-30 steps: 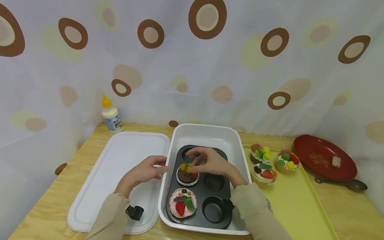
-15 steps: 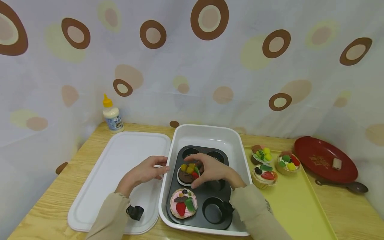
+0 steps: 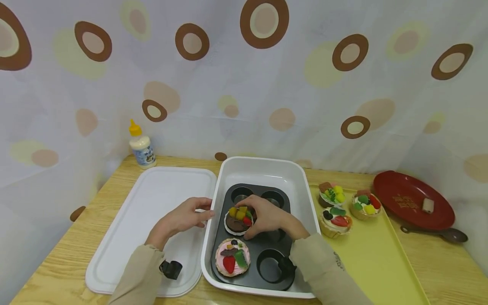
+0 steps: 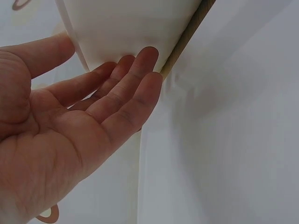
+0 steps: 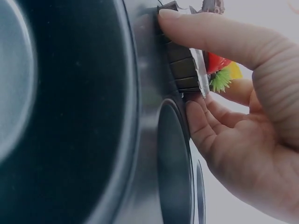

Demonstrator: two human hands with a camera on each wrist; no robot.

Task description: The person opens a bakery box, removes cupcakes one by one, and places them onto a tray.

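Observation:
My right hand [image 3: 267, 216] grips a toy chocolate tart [image 3: 237, 224] topped with yellow cubes and a red berry. In the right wrist view, thumb and fingers sit around the tart's dark ridged side [image 5: 183, 70]. The tart is over the middle left cup of a black muffin pan [image 3: 268, 243]; how deep it sits is hard to tell. A pink-topped tart [image 3: 232, 258] fills the near left cup. My left hand [image 3: 187, 218], fingers relaxed, is at the left wall of the white bin [image 3: 211, 237] that holds the pan; its fingertips are against or close to the wall [image 4: 126, 32].
A white lid [image 3: 167, 190] lies left, with a glue-like bottle [image 3: 142, 148] behind. On the right, a yellow tray [image 3: 381, 262] carries several tarts [image 3: 335, 222]. Beyond it are a red plate [image 3: 415, 203] with a small beige block [image 3: 428, 206] and a dark spoon [image 3: 438, 232].
My right hand has come down from above the chocolate tart, and its thumb and fingers now close around the tart's right side. My left hand has stayed at the bin's wall.

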